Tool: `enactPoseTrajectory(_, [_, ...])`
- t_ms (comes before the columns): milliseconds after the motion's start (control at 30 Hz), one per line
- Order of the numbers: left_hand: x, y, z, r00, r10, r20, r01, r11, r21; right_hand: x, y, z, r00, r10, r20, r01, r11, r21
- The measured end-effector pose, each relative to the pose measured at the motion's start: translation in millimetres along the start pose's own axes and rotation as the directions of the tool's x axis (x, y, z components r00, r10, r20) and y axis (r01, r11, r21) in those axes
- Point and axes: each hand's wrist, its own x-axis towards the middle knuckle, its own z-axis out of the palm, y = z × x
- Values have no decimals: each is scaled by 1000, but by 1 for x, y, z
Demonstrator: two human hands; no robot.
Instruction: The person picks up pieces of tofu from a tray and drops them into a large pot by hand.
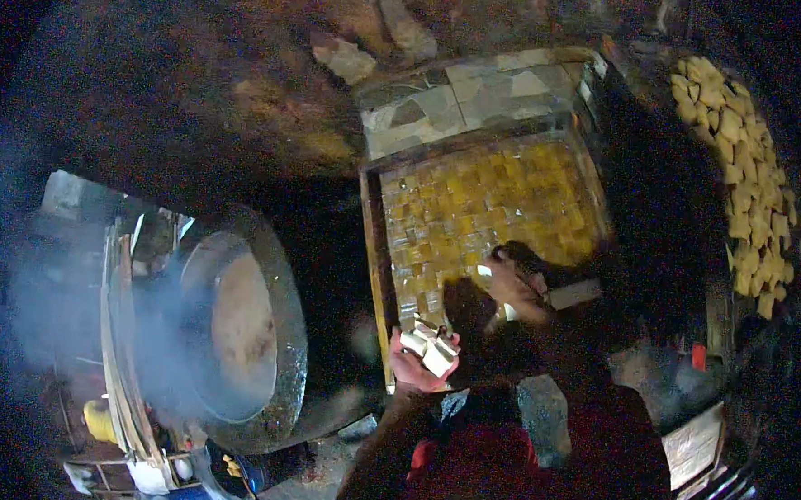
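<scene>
My left hand [407, 366] is palm up at the near left corner of a woven tray [476, 200], fingers curled around several small white blocks [438, 357] piled in the palm. Over the tray's near right part, my right hand [518, 289] is closed, partly in shadow. White pieces [484, 271] show at its fingers, seemingly pale blocks like those in the left palm; their full shape is hidden. The tray has a yellow-brown weave and a raised wooden frame.
To the left, smoke or steam drifts over a wide round pan [247, 332] with brownish contents. Long wooden strips [124, 344] stand beside it. Many yellowish pieces [748, 187] lie spread at far right. A tiled ledge [481, 100] borders the tray's far side.
</scene>
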Motion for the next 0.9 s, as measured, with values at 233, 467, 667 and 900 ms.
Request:
enactPoseTrajectory(233, [16,-1,8,986,75,-146,-66,996,64,17,55,177,990,-34,-139,-141,-69,-988])
enactPoseTrajectory(467, [41,-10,-34,977,110,182,-33,925,-379,-5,85,234,871,-317,376,77,-668,-740])
enactPoseTrajectory(667, [17,-18,26,992,23,124,-27,999,29,-27,4,120,488,-872,-19,-815,-448,-368])
enactPoseTrajectory(900, [14,-17,16,978,23,206,-8,997,-72,-48,11,1,562,-810,170,-826,-562,50])
